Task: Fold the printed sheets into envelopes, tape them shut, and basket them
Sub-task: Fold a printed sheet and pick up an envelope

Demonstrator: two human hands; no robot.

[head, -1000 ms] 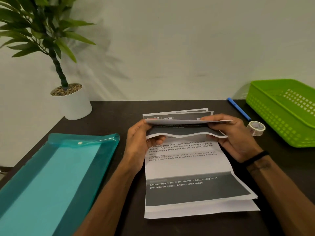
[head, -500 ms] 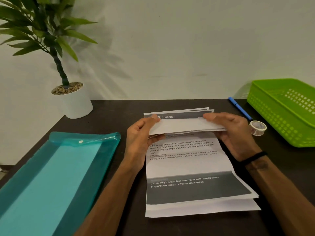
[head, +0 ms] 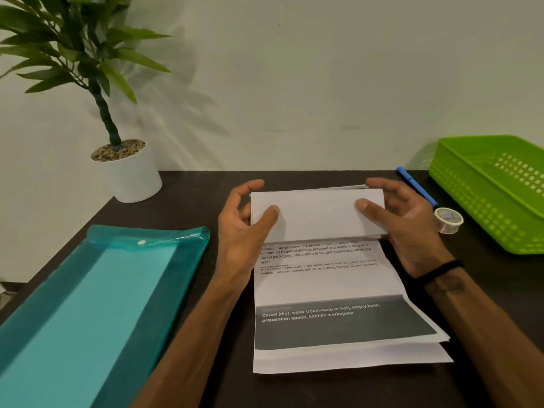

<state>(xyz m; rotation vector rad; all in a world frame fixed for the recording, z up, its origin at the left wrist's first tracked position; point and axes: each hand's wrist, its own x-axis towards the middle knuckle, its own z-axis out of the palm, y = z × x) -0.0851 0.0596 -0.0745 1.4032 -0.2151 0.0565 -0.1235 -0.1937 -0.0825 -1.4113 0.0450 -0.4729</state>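
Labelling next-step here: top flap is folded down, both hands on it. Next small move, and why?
Probably run the thumbs along the far edge to crease it. The folded flap lies over the printed sheet, pinched at each end by the left hand and right hand; tape roll sits untouched.

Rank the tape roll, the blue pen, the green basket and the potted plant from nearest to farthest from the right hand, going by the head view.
From the right hand:
1. Tape roll, just beside its outer edge.
2. Blue pen, behind it toward the wall, only slightly farther.
3. Green basket, farther out at the table's right end.
4. Potted plant, far across at the back left corner.
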